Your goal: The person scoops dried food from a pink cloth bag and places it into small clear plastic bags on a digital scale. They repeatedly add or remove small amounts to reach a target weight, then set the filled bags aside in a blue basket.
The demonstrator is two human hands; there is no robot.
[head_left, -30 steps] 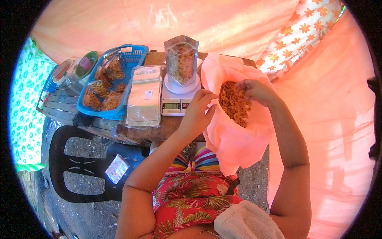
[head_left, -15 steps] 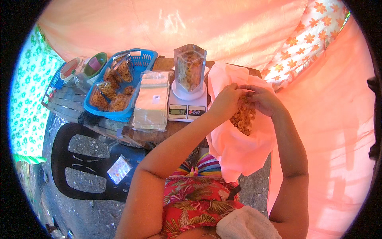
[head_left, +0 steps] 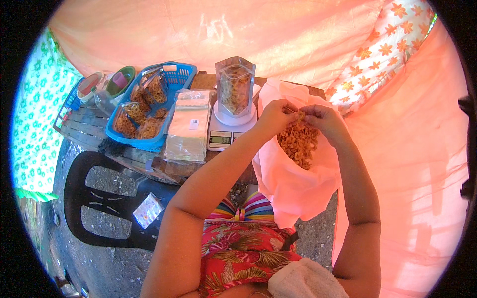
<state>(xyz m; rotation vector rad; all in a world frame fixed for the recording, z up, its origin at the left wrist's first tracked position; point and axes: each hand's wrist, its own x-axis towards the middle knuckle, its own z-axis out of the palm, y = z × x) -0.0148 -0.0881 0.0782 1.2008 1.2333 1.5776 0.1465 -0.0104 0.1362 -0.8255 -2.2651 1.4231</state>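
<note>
Compared with a second ago, when the left hand (head_left: pixel 276 119) hung apart at the edge of the cloth, it now meets the right hand (head_left: pixel 323 120) above the snack pile, right of centre in the frame. Thumbs and forefingers of both hands are drawn in to a narrow pinch, and a small curled snack piece (head_left: pixel 300 117) shows between the fingertips; the fingers hide how much of it each hand grips. The other fingers curl loosely.

Just below lies the snack pile (head_left: pixel 299 146), brown and curly, in a pink cloth (head_left: pixel 284 193). These pieces look light, dry and brittle, likely to snap or crumble if squeezed, so a soft pinch at the ends of a piece seems best. The cloth looks limp and would sag if lifted by one side; gathered edges would bear it better.

Further out, near the middle of the frame, a clear pouch (head_left: pixel 235 89) with similar snacks stands upright on a white scale (head_left: pixel 220 140). Its film is probably slippery, so the top edge looks like the safer hold. Left of that lie flat bags (head_left: pixel 187 134), then a blue basket (head_left: pixel 144 144) with filled bags at upper left.
</note>
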